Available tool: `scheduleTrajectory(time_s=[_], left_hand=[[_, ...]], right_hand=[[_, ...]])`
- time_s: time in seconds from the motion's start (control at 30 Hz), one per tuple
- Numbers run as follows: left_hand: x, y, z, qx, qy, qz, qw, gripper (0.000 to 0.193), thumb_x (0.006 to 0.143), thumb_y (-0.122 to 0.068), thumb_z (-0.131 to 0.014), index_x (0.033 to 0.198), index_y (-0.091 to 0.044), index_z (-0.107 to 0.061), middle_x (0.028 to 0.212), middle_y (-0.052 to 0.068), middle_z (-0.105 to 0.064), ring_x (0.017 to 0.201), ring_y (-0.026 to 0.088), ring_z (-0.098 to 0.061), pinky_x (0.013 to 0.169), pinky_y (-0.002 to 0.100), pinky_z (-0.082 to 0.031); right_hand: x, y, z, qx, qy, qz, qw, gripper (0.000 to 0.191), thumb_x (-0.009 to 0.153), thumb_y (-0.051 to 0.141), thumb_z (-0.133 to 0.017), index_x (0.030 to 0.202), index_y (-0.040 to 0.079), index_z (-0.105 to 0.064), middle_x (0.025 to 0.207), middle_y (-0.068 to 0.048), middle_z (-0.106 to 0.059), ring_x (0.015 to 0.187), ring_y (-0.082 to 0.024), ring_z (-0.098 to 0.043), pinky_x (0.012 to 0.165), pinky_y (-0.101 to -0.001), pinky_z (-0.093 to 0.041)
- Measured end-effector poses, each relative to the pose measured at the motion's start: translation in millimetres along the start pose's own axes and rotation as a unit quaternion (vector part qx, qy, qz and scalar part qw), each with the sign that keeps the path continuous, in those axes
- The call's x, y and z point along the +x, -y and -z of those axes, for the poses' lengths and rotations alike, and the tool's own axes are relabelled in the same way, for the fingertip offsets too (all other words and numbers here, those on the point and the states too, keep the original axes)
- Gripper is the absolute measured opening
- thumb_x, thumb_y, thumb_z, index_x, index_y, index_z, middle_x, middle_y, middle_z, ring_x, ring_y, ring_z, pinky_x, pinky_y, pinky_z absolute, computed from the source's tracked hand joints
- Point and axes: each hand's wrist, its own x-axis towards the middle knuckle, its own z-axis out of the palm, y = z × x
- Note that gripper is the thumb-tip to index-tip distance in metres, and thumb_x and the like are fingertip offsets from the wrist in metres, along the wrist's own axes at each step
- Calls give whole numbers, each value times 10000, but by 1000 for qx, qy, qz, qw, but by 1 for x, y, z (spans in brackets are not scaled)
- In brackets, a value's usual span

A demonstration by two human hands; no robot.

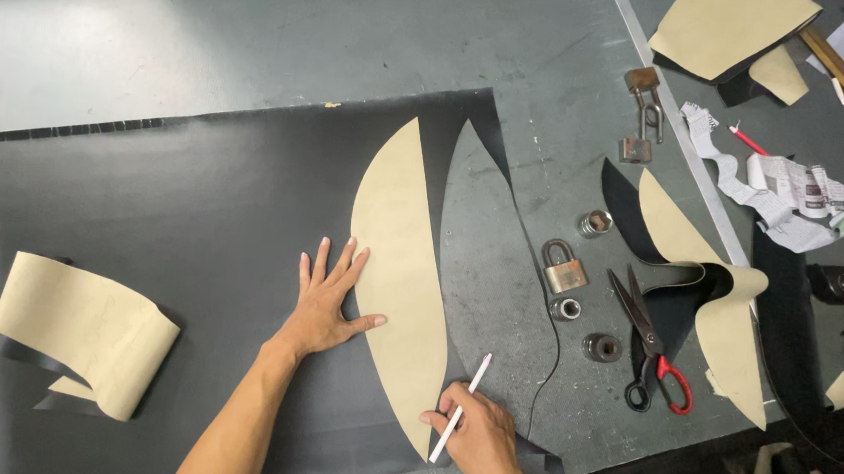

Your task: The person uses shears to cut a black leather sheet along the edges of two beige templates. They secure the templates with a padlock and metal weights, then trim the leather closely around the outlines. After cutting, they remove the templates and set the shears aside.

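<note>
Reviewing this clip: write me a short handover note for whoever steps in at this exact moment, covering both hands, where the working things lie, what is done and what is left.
Left hand: flat, fingers spread, pressing the tan curved pattern onto the black sheet.
Right hand: holds a white marking pencil by the pattern's lower tip.
Nearby: scissors, padlock and round metal weights on the grey table.
Done: a leaf-shaped piece is already cut out of the sheet just right of the pattern.
Left: no traced outline shows around the pattern; this piece is uncut.
</note>
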Motion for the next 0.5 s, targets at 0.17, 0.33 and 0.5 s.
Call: scheduleTrajectory(time_s=[0.17, 0.33, 0.5], left_hand=[[1, -1, -1, 0, 3, 5, 1000, 1121, 724, -624, -805, 1589, -169, -256, 1683, 127, -150, 1547, 399, 86, 1199, 633, 110], [0, 1, -1, -3, 0, 2, 1000, 1112, 730, -615, -811, 1591, -170, -264, 1688, 127, -156, 1554, 398, 79, 1206, 636, 101], [1, 1, 0, -6, 3, 1, 1000, 1156, 692, -618, -835, 1590, -174, -258, 1683, 130, -154, 1547, 407, 77, 1202, 639, 97]], right_hand=[[-1, 2, 1, 5, -14, 25, 1000, 342, 790, 341, -854, 810, 103, -609, 614, -17, -639, 520, -182, -625, 544, -380, -468], [-1, 4, 3, 9, -7, 13, 1000, 340, 783, 338, -857, 811, 106, -610, 616, -15, -642, 522, -183, -632, 553, -384, -471], [-1, 4, 3, -4, -6, 12, 1000, 341, 781, 350, -857, 820, 107, -620, 622, -24, -648, 543, -199, -637, 562, -393, -471]])
